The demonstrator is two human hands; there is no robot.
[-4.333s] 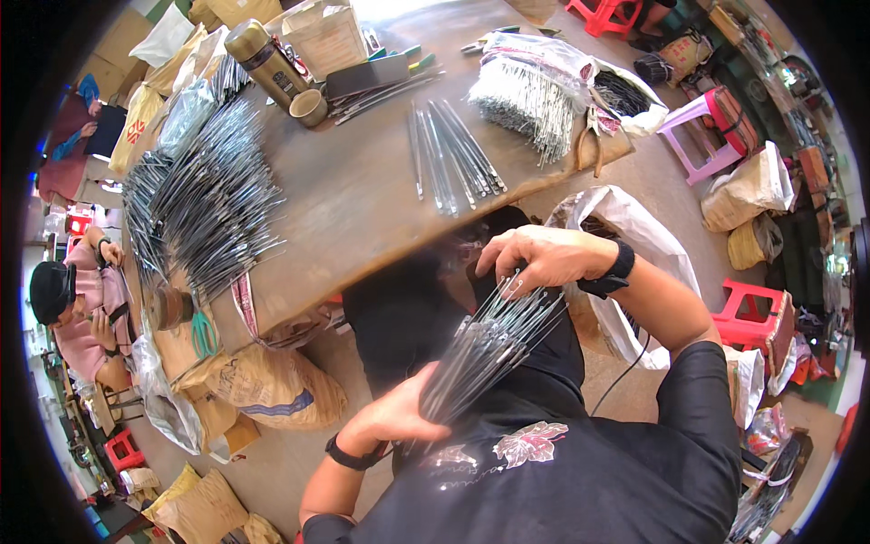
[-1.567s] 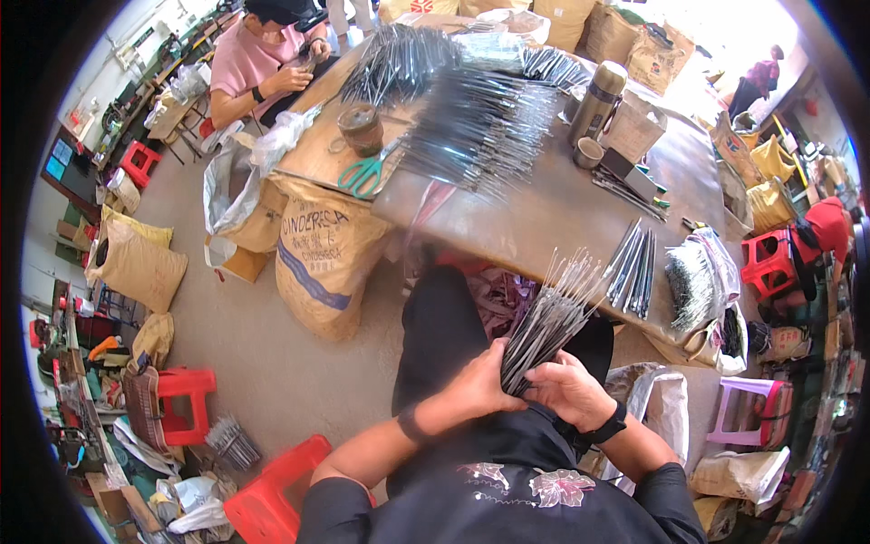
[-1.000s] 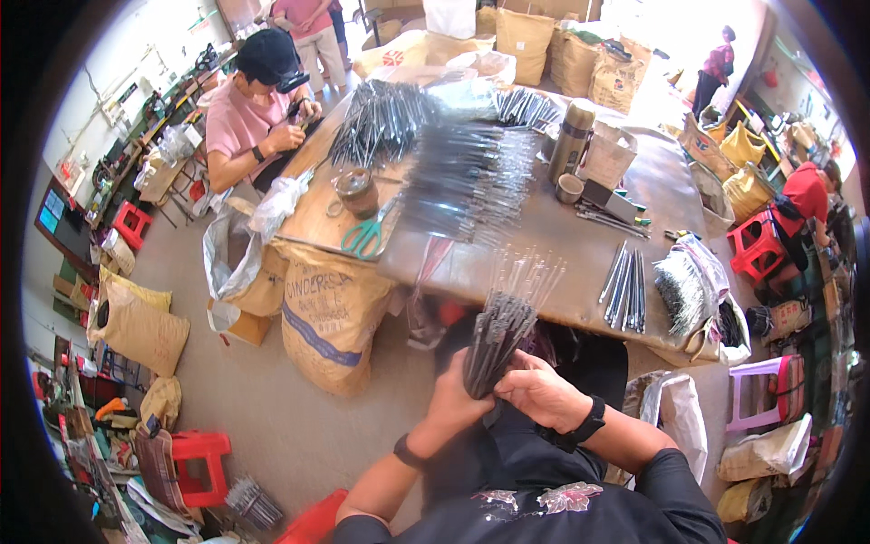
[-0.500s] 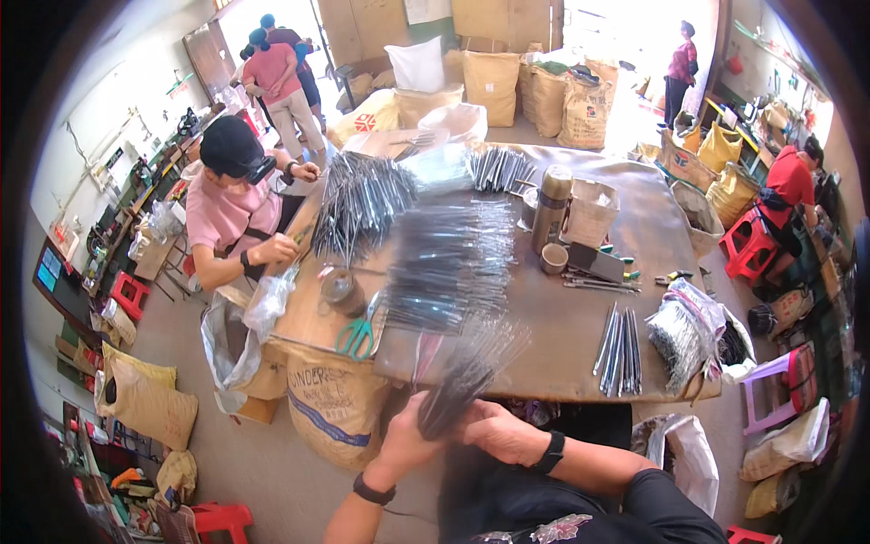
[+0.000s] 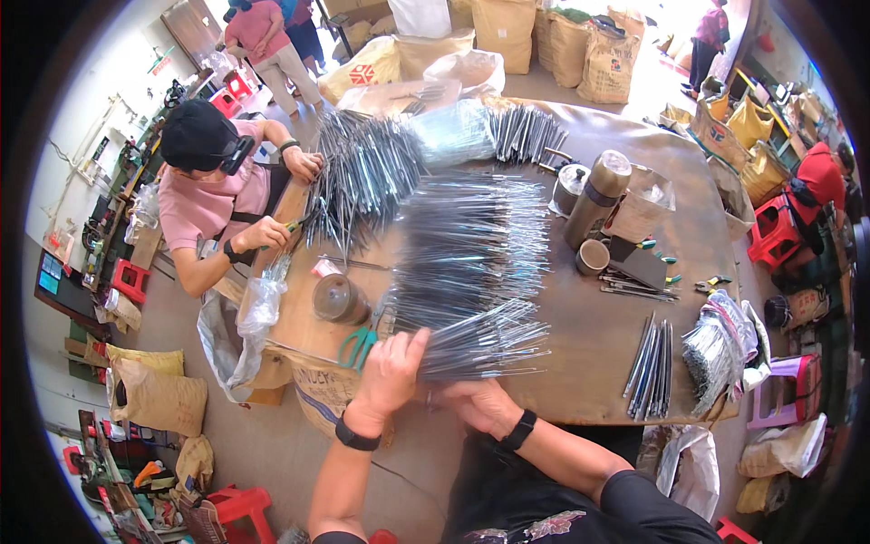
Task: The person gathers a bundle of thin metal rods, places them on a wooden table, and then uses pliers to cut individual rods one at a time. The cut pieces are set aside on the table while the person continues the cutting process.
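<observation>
Head view: at the near edge of the large rod pile (image 5: pixel 467 240) on the tabletop (image 5: pixel 589 363), a fanned bundle of thin rods (image 5: pixel 485 344); cannot tell whether resting or held just above. Long axis running left to right, roughly in line with the pile's rods. Just right of the left hand (image 5: pixel 391 367), with fingers bent beside the rods' left ends; cannot tell whether gripping or let go. Just beyond the right hand (image 5: pixel 485 405), with fingers blurred and partly hidden; again, cannot tell whether grasping. Nearer to the rod ends: the left.

In texture, slim, stiff-looking, metallic, dark along the shafts, glinting pale toward the right tips, spread like bristles. Close to the left hand, scissors (image 5: pixel 358 346) with rounded teal handles; past them, a squat brown jar (image 5: pixel 340 299). Farther right, a smooth cylindrical flask (image 5: pixel 598 199), a small round cup (image 5: pixel 594 257), a sparse row of straight rods (image 5: pixel 648 367). Underneath, a brown surface, worn and dully shining.
</observation>
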